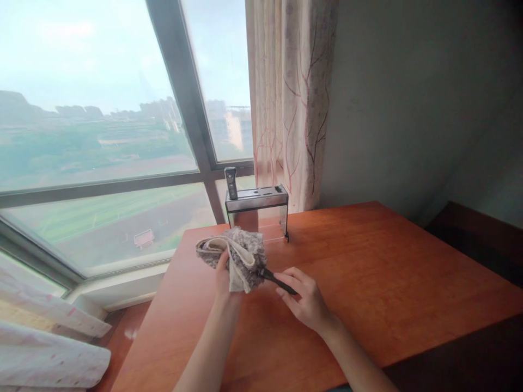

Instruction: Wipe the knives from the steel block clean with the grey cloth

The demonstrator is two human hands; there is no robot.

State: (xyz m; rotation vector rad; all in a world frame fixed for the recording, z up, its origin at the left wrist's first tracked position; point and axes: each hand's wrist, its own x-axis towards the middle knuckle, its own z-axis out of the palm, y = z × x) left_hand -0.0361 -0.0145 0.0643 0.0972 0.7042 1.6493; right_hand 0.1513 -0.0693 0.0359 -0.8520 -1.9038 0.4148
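A grey, fluffy cloth (241,256) with pale edges is bunched in my left hand (223,275), whose thumb presses on its folds. From the cloth's right side sticks out the black handle of a knife (281,280); the cloth hides its blade. My right hand (304,299) is closed around the end of that handle. Just behind the cloth stands a clear-sided knife block (257,202) with a slotted top. One dark handle (231,183) rises from its left end.
A reddish-brown wooden table (368,256) lies under both hands. Its far left edge is close to a large window (102,136) with grey frames. A patterned curtain (294,98) hangs behind the knife block, and more curtain fabric (53,354) is at the lower left.
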